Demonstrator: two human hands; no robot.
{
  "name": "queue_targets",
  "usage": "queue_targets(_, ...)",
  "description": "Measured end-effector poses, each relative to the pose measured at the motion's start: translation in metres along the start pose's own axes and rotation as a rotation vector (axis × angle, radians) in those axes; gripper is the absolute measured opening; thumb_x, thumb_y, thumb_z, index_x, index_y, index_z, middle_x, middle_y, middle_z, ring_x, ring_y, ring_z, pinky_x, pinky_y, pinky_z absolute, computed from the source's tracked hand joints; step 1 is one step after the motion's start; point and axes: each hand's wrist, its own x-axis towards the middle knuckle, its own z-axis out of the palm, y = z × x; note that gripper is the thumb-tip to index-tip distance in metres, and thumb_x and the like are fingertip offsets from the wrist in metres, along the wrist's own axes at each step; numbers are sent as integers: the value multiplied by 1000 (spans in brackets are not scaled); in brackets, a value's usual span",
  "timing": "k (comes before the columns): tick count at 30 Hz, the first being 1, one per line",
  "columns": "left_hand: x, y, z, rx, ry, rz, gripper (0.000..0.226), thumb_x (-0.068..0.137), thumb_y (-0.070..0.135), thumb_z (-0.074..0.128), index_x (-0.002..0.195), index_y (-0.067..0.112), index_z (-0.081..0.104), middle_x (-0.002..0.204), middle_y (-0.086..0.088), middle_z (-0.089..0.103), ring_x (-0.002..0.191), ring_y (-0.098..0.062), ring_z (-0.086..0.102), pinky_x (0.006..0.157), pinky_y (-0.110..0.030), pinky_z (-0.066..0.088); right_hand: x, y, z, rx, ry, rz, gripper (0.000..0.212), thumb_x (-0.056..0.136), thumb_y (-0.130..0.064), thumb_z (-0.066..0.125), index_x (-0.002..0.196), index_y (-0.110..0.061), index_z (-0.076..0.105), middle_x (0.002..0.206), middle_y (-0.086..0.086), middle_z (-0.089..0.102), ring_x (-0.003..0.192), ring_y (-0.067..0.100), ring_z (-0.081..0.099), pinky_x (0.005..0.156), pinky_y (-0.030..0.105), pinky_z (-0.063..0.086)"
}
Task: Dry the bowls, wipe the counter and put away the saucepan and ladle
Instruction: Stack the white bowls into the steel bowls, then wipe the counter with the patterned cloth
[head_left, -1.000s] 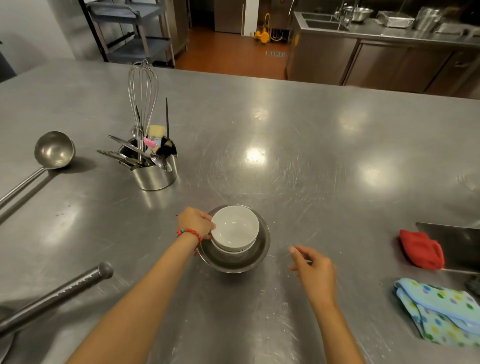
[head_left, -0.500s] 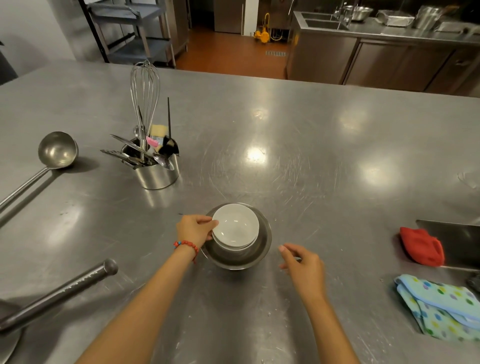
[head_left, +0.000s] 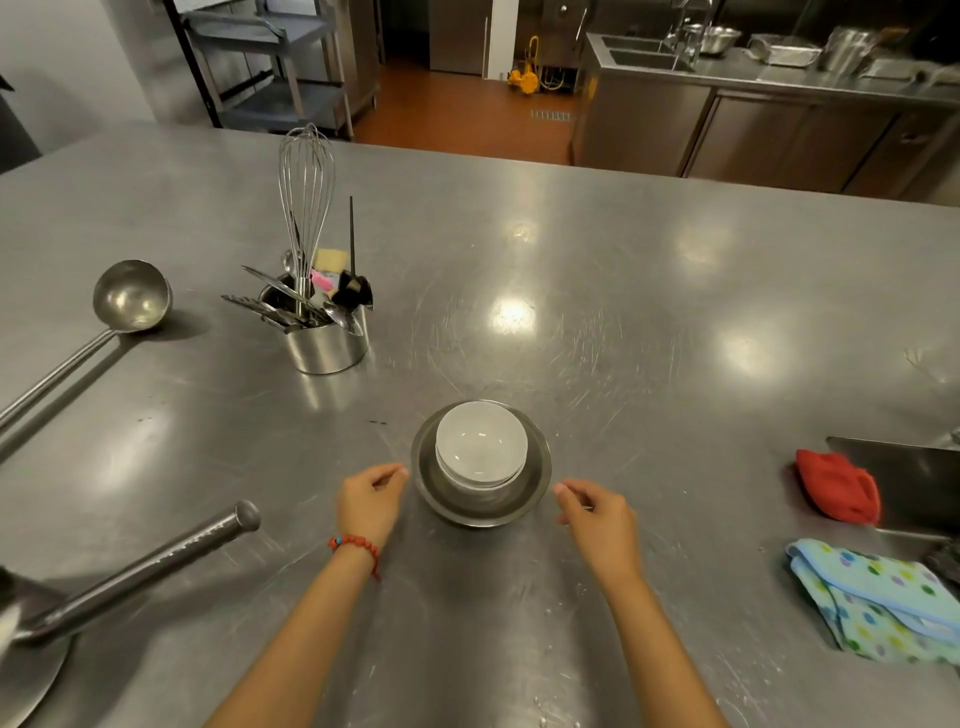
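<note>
Counter (head_left: 649, 291): broad bare steel beyond and right of the bowls (head_left: 481, 451), stacked in a steel bowl (head_left: 480, 506) near the front edge. Left hand (head_left: 370, 500) and right hand (head_left: 597, 522) flank it, fingers loosely curled, holding nothing, just clear of its rim.

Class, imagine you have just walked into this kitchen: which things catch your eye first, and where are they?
Centre front, white bowls sit stacked inside a metal bowl on the steel counter, flanked by the left hand and right hand. A whisk rises from the utensil pot behind; a red cloth lies far right.
</note>
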Motion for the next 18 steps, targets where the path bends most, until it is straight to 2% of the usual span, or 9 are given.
queue_targets(3,-9,-7,-2,-7,-31,-1,21,84,8,62,101,-2,68,99,-23,69,93,-35,64,88,-46,51,-3,6,-2,-23,10,14,17,86,-18,62,96,-7,70,77,5,67,70,22,65,72,33,53)
queue_targets(5,-21,-12,-2,22,-44,51,20,84,8,63,101,-1,69,99,-20,70,87,-29,64,84,-37,50,-11,12,-7,-30,30,24,20,86,-20,62,99,-7,70,80,4,68,75,21,67,73,29,50)
queue_targets(7,-37,-14,0,48,-68,128,19,84,6,63,100,-2,69,97,-20,70,84,-26,63,78,-30,46,-22,19,-17,-35,48,29,21,86,-22,62,100,-9,70,88,4,70,83,23,68,78,31,51)
queue_targets(9,-55,-15,5,101,-109,204,19,84,6,63,101,-1,68,100,-20,69,90,-30,64,82,-34,48,-37,27,-32,-71,74,38,25,86,-24,62,105,-10,69,98,5,71,87,18,65,82,29,49)
queue_targets(11,-74,-14,12,225,-133,327,20,84,8,64,101,1,68,102,-18,68,94,-31,63,87,-35,46,-52,37,-53,-129,106,40,29,86,-27,62,110,-11,67,105,5,71,90,14,62,83,26,46)
queue_targets(14,-105,-5,25,394,-161,528,24,85,19,62,101,4,70,102,-14,70,96,-29,65,85,-33,46,-71,50,-88,-197,154,52,32,87,-32,61,113,-15,65,111,6,69,98,19,63,89,36,50)
queue_targets(18,-146,11,57,528,-182,807,46,81,35,43,88,1,73,91,-16,73,83,-30,70,71,-31,54,-86,70,-137,-235,226,27,34,87,-34,59,116,-16,63,116,5,66,103,21,62,92,38,49)
